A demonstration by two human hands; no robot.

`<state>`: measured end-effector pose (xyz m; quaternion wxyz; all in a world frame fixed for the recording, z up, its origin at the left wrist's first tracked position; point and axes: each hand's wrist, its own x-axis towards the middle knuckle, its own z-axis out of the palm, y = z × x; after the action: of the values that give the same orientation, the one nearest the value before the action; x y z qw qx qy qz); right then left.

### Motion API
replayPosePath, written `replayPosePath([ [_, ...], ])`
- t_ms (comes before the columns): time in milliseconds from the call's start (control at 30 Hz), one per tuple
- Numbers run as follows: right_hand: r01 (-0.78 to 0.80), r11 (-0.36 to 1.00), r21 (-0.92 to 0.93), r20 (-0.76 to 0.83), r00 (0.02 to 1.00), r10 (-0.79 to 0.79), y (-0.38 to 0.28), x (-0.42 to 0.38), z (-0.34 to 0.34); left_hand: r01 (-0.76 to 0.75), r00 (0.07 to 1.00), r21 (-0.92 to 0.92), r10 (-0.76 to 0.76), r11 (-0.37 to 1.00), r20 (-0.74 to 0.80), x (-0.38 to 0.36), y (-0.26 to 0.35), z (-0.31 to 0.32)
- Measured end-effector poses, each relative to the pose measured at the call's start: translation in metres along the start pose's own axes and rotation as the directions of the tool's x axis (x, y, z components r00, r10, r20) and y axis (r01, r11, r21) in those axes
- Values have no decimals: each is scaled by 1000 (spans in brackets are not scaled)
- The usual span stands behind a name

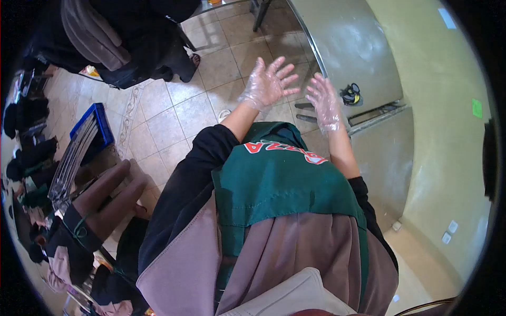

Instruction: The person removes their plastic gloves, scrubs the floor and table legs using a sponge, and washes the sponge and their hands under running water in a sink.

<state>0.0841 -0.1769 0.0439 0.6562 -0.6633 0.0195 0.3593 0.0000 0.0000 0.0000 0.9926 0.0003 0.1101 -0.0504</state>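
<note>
My left hand [269, 81] is raised in front of me in a clear plastic glove, fingers spread, nothing in it. Beside it, my right hand [324, 102], also in a clear glove, has its fingers stretched out and holds nothing. A small gap separates the two hands. The right hand is nearest to the edge of a smooth grey table [358, 47], where a small black-and-yellow item [351, 95] lies. Below my hands hangs the green apron [284, 184] I wear, with red and white lettering.
A second grey tabletop [382, 158] adjoins the first along the yellow-green wall [437, 105]. Beige floor tiles [179, 116] spread ahead and left. A person in dark clothes [142, 42] stands at upper left. Farther left are a blue crate [103, 139] and several people.
</note>
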Motion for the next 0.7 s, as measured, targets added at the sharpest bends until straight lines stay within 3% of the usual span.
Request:
replayPosePath([
  [67, -50, 961, 271, 49, 998, 38, -23, -6, 4, -65, 992, -40, 69, 997, 109, 4, 4, 11],
  [100, -71, 960, 269, 26, 997, 67, -14, -30, -10, -46, 995, -65, 52, 997, 89, -11, -22, 7],
  [167, -110, 829, 548, 220, 975, -16, -14, -22, 6, -61, 981, -39, 67, 997, 181, -15, 3, 13],
  [200, -109, 792, 601, 246, 968, -53, -14, -25, 4, -54, 978, -52, 63, 997, 198, -16, -1, 13],
  [367, -95, 654, 750, 273, 946, -176, -25, -34, 12, -49, 975, 20, 43, 999, 216, -14, 0, 20],
  [500, -83, 573, 816, 272, 929, -253, -30, -32, 19, -24, 992, 165, 4, 986, 123, -14, 3, 29],
  [567, -66, 559, 827, 262, 924, -279, -33, -31, 22, 8, 999, 386, -24, 922, 37, -8, 4, 28],
  [600, -61, 549, 834, 264, 917, -299, -33, -31, 21, 13, 999, 395, -32, 919, 41, -5, 2, 26],
  [667, -66, 532, 844, 265, 914, -307, -35, -39, 18, 65, 997, 648, -24, 759, -71, -4, -10, 21],
  [700, -76, 520, 851, 275, 907, -318, -37, -41, 18, 69, 997, 651, -32, 756, -68, -3, -12, 23],
])
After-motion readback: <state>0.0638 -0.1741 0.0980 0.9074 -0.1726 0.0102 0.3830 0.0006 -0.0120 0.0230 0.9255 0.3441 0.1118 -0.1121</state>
